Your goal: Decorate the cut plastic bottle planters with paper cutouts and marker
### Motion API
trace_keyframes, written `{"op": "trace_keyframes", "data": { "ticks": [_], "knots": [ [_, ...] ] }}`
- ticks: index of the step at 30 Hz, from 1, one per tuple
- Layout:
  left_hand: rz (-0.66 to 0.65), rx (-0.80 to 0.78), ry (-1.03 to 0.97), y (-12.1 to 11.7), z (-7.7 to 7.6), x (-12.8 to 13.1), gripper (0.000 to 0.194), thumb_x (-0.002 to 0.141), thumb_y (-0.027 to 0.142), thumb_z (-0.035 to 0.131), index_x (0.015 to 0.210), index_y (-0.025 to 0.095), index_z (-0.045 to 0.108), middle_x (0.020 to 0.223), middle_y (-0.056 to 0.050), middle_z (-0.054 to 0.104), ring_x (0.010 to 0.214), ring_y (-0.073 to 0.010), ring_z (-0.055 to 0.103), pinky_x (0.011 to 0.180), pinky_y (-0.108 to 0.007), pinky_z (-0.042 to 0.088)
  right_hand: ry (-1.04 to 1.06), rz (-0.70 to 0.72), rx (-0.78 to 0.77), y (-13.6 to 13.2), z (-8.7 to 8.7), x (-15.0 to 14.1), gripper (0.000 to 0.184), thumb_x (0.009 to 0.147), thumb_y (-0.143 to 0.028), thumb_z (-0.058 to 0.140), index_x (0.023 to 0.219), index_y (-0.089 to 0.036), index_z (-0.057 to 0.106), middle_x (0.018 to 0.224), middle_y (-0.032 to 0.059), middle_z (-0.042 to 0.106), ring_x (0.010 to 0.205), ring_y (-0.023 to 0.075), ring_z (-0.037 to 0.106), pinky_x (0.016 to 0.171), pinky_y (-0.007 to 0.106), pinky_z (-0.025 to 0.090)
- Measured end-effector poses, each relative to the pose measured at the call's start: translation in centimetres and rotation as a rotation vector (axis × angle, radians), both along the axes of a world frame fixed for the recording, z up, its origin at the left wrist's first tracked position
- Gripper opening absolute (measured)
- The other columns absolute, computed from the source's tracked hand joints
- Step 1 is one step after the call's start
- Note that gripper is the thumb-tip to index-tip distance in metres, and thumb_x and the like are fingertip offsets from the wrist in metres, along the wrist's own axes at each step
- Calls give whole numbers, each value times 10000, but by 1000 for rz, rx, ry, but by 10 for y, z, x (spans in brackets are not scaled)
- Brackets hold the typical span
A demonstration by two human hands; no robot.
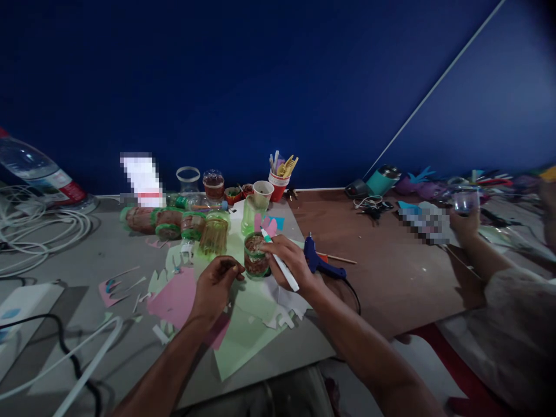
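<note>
In my right hand [289, 260] is a white marker [284, 269] with a green end, tilted up toward the left. That hand is beside a small clear cup [256, 260] with a green rim and brown material in or around it. On the cup's other side my left hand [217, 284] has its fingers curled, thumb and fingertips close together; anything between them is too small to make out. Behind the cup stand a pink paper cut-out [266, 225] and a pale green clear cup [248, 215]. Under my hands lie green paper [243, 341] and pink paper [176, 298].
A blue glue gun [319, 260] lies right of my right hand, its cord trailing forward. Brown-and-green bottle pieces [169, 223] lie at left. Red cups [279, 186] hold wooden cutlery. White cables [47, 226] coil far left. At right, another person's hand [467, 220] holds a clear cup.
</note>
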State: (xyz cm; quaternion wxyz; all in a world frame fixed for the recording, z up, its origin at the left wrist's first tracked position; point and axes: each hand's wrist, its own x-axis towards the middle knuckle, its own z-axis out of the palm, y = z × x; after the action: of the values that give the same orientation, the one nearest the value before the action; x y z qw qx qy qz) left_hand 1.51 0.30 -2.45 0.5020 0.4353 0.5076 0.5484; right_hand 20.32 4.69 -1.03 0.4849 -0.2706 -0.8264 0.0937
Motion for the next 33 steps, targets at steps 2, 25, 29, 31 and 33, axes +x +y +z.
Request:
{"op": "trace_keyframes", "data": {
  "ticks": [2, 25, 29, 31, 33],
  "knots": [
    [-9, 1, -11, 0, -1, 1, 162, 726, 301, 665, 771, 178, 569, 713, 4, 639, 616, -124, 592, 637, -271, 461, 14, 6, -10, 0, 1, 0, 303, 810, -99, 505, 1087, -194, 586, 910, 90, 598, 830, 185, 573, 747, 331, 501],
    [-34, 36, 37, -1, 1, 2, 117, 700, 265, 667, 722, 187, 583, 616, 33, 565, 587, -109, 531, 594, -232, 428, 39, 24, -49, -2, 1, -2, 298, 812, -109, 503, 1079, -207, 592, 915, 89, 616, 830, 189, 584, 739, 339, 506],
    [-25, 56, 1, -2, 3, 2, 140, 690, 259, 676, 775, 186, 593, 649, 32, 584, 586, -105, 538, 588, -230, 441, 65, 51, -60, -2, 2, -3, 283, 811, -104, 505, 1062, -198, 595, 913, 85, 624, 814, 180, 586, 728, 328, 506],
    [-17, 61, -4, -3, 2, 2, 177, 687, 264, 680, 825, 187, 599, 692, 23, 603, 600, -108, 547, 597, -236, 449, 65, 55, -78, -3, 4, -3, 279, 812, -101, 506, 1062, -189, 595, 919, 88, 622, 823, 179, 586, 740, 329, 504],
    [-10, 62, -13, -3, 2, 2, 229, 681, 276, 682, 877, 188, 603, 727, 14, 619, 605, -112, 552, 604, -244, 456, 70, 55, -94, -3, 5, -3, 272, 819, -106, 499, 1061, -184, 595, 919, 90, 625, 823, 178, 592, 743, 329, 503]
  ]
}}
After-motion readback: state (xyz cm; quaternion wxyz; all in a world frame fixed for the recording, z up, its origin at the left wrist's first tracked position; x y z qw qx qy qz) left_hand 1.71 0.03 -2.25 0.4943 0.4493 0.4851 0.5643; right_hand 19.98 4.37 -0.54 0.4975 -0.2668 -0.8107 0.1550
